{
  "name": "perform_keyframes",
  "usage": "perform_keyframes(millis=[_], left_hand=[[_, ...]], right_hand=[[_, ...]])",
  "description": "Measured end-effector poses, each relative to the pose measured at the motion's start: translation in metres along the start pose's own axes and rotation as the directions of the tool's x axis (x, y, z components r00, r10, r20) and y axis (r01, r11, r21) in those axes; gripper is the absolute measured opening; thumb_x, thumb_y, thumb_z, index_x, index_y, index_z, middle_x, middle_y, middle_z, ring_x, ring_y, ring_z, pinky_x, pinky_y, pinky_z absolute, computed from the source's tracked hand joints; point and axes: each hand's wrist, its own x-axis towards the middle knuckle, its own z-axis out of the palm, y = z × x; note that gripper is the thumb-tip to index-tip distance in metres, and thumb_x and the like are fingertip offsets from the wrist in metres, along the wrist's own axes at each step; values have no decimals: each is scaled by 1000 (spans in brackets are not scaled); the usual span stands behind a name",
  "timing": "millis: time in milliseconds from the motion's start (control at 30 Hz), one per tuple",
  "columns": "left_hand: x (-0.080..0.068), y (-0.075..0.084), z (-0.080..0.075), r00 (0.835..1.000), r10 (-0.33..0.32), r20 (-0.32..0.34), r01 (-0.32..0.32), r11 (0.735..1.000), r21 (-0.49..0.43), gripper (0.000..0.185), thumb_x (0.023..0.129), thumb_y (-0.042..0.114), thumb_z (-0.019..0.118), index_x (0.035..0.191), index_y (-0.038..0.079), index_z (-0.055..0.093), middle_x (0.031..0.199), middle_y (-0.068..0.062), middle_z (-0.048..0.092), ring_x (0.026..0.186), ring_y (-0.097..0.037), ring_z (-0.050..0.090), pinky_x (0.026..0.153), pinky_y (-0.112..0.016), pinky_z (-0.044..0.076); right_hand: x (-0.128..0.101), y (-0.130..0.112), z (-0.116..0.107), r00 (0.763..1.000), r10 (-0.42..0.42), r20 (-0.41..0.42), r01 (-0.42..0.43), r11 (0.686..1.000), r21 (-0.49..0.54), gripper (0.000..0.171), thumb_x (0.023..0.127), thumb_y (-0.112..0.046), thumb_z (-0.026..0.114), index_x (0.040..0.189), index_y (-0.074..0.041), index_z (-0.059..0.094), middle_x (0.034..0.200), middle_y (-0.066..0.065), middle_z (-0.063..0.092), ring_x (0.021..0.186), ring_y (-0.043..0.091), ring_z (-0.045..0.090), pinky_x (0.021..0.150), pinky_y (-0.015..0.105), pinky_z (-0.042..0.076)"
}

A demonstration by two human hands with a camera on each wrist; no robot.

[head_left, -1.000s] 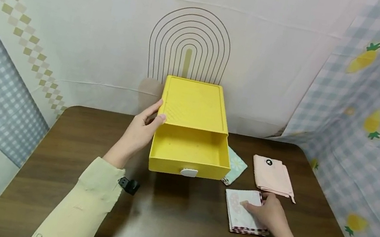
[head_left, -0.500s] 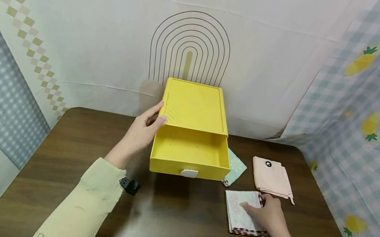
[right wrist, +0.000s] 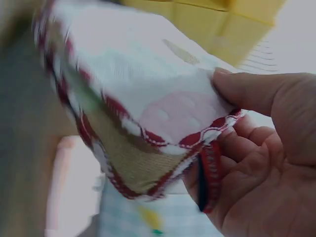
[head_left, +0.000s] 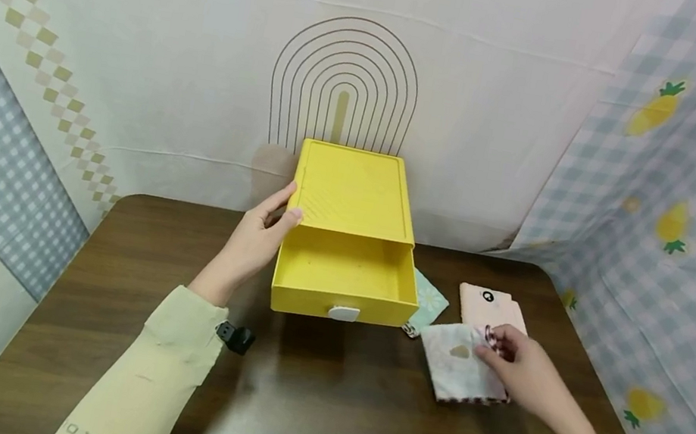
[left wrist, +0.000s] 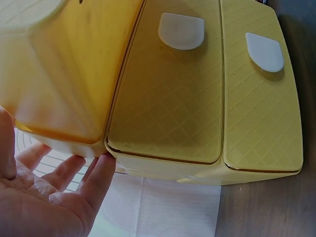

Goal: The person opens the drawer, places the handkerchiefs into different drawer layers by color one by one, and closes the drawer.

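Observation:
In the head view a yellow drawer cabinet (head_left: 352,191) stands at the back of the table, its top drawer (head_left: 343,306) pulled out with nothing in it. My left hand (head_left: 250,243) rests against the cabinet's left side, thumb near the top front corner. The left wrist view shows the fingertips (left wrist: 103,163) touching its side. My right hand (head_left: 532,374) pinches a folded white towel (head_left: 460,370) with red-and-white edging by its right corner, thumb on top. The right wrist view shows the towel (right wrist: 128,49) tilted, with a dark red loop (right wrist: 211,173) at the corner.
A folded pink towel (head_left: 479,300) lies behind the right hand, partly covered by it. A mint-green floral cloth (head_left: 431,300) lies against the cabinet's right side. Two more drawers with white handles (left wrist: 182,32) sit below the pulled-out one. Printed fabric hangs around the table.
My right hand has lifted the white towel off the table and moved it a little away from me, tilting it. The left hand stays at the cabinet.

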Motion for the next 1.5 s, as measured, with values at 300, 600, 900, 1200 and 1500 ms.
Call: perform_keyframes(millis=[300, 600, 900, 1200, 1500], left_hand=[[-3, 10, -1, 1000, -25, 16, 25, 1000, -3, 63, 98, 43, 53, 153, 24, 29, 154, 1, 32, 134, -21, 38, 105, -40, 36], [-9, 24, -3, 999, -39, 21, 39, 999, -10, 59, 101, 28, 52, 154, 15, 28, 153, -8, 33, 133, -24, 39, 105, -41, 36], [2, -2, -2, 1000, -22, -12, 22, 1000, -22, 60, 98, 43, 54, 152, 28, 33, 150, 2, 38, 130, -17, 42, 105, -37, 36], [2, -1, 2, 1000, 3, -7, -3, 1000, 1, 62, 98, 45, 52, 152, 25, 32, 153, 2, 34, 135, -14, 37, 107, -36, 34], [0, 0, 1, 1000, -19, -9, 19, 1000, -1, 59, 99, 44, 51, 152, 30, 31, 153, 4, 32, 135, -14, 36, 108, -36, 32]], right_hand=[[6, -51, -45, 936, -111, -334, 151, 984, 96, 16, 93, -17, 67, 99, -5, 57, 73, 7, 57, 55, 13, 49, 43, 25, 41], [31, -122, -42, 894, -13, -447, 355, 629, 692, 17, 89, -3, 69, 100, 0, 56, 82, 6, 63, 65, 11, 59, 51, 21, 49], [68, -179, -2, 985, -68, -159, 170, 551, 817, 31, 92, -16, 67, 116, 0, 56, 101, 12, 66, 81, 18, 64, 68, 30, 55], [96, -182, 34, 1000, -17, 12, 3, 697, 717, 32, 93, -25, 66, 111, -1, 54, 99, 14, 64, 75, 16, 62, 63, 28, 54], [101, -182, 43, 991, -105, -78, 127, 916, 380, 24, 91, -24, 69, 102, -5, 60, 88, 8, 63, 73, 19, 54, 60, 28, 47]])
